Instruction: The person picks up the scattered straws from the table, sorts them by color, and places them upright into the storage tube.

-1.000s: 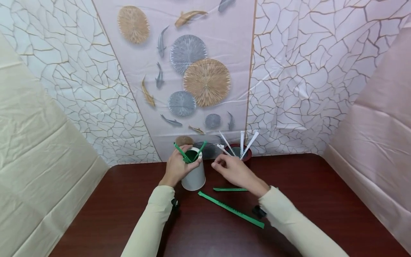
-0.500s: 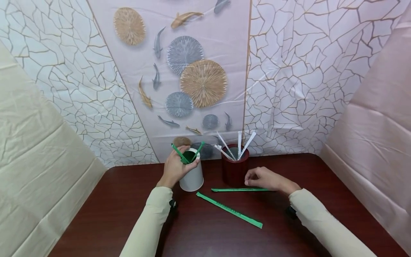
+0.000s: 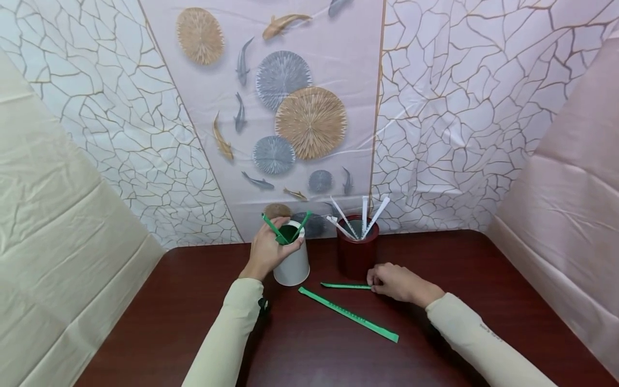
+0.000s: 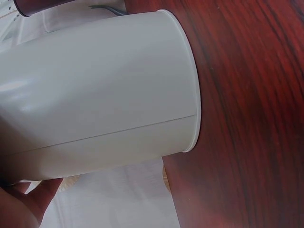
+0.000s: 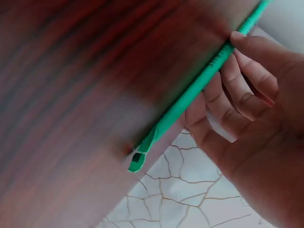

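Observation:
In the head view my left hand [image 3: 266, 250] grips the white can [image 3: 292, 267] round its upper part, with the thumb at the rim. The can stands upright, and green wrapped straws [image 3: 302, 226] stick out of it. My right hand [image 3: 398, 284] is low over the table, pinching a green wrapped straw [image 5: 190, 97] between thumb and fingers; its printed side and crimped end show in the right wrist view. In the head view the hand covers the right part of this straw. A second green wrapped straw [image 3: 348, 314] lies slanted on the table nearer to me.
A dark red can [image 3: 357, 258] with several white wrapped straws [image 3: 365, 215] stands right of the white can. Both stand near the back edge of the dark wood table [image 3: 193, 322]. Behind hangs a patterned cloth [image 3: 309, 177].
My right hand has moved from in front of the red can to the right and down, and now pinches the green straw behind the slanted one. My left hand has stayed on the white can.

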Available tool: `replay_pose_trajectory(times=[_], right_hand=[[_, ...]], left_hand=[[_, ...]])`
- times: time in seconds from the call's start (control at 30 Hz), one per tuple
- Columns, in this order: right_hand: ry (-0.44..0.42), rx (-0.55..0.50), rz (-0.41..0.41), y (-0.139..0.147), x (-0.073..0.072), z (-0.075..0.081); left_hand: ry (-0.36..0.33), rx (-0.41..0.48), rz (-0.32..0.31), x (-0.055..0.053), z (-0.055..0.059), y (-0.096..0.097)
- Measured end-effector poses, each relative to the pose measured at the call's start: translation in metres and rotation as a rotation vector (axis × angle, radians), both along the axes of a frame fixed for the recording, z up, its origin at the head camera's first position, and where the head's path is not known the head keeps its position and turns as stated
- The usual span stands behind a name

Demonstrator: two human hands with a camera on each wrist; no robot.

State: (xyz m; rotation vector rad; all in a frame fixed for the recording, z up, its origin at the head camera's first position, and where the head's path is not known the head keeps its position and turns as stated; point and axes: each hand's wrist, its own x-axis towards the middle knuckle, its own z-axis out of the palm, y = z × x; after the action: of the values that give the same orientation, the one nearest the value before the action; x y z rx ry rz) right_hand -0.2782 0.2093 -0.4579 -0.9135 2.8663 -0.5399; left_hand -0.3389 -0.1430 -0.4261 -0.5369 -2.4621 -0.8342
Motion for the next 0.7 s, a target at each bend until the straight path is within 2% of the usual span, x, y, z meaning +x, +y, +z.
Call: replay_pose_trajectory(times=[0.17,0.33,0.5,0.7], right_hand=[[0.113,0.065,0.025,0.001,0.007,0.001],[0.133,-0.022,0.014,0.003,0.014,0.016],[0.097,-0.179,-0.001,0.001,0.019,0.043],[0.117,-0.36,0.011,-0.017,0.029,0.086]], left_hand=[[-0.002,0.003,0.0,0.0,0.0,0.001],[-0.011,0.002,0.006,0.0,-0.001,0.002],[-0.003,0.004,0.013,0.0,0.0,0.002],[-0.006,0.0,0.016,0.0,0.0,0.001]])
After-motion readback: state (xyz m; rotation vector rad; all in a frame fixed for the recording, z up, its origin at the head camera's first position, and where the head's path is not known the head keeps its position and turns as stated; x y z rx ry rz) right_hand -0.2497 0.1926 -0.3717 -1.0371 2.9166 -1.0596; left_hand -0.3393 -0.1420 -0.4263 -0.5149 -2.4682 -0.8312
